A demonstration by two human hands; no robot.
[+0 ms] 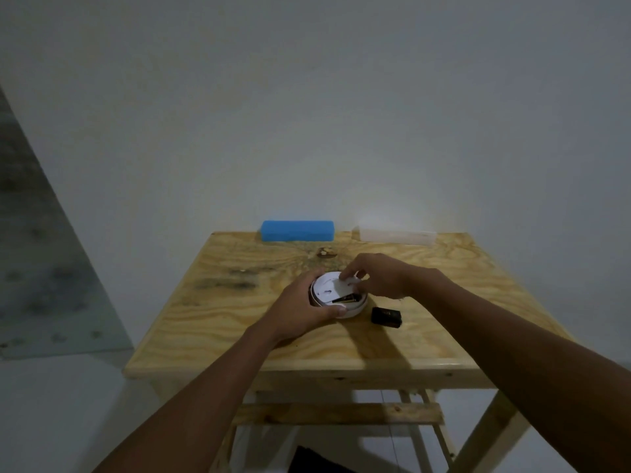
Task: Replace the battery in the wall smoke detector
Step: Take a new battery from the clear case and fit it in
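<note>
Fingers of the left hand (300, 310) wrap the near-left side of the smoke detector (336, 295), thumb along its front rim, clamped on the round white body to steady it. Fingers of the right hand (375, 276) are bunched together at the far-right top of the unit, tips (345, 275) pressing down on or pinching a white part there; whether they hold a loose cover or only push on the housing cannot be told.

Detector is off the wall, lying back-side up on the wooden bench (239, 322), roughly mid-bench. A dark, elongated item with a yellowish edge shows in the opening at the front of the back face (345, 298); it reads as a battery sitting in its compartment, slightly tilted, not clearly seated.

A second dark block, likely the other battery (386, 315), lies loose on the bench just right of the detector, apart from both hands. Which of the two is the fresh cell cannot be told.

Blue block (297, 230) and pale translucent box (394, 235) sit at the far edge against the wall, untouched.

Judgement: step in hand is the battery swap at the compartment, probably seating the cell or closing up. Next move calls for pressing the battery flat against its contacts, then shutting the compartment, left hand holding firm so the unit does not slide. Remounting on the wall remains.
</note>
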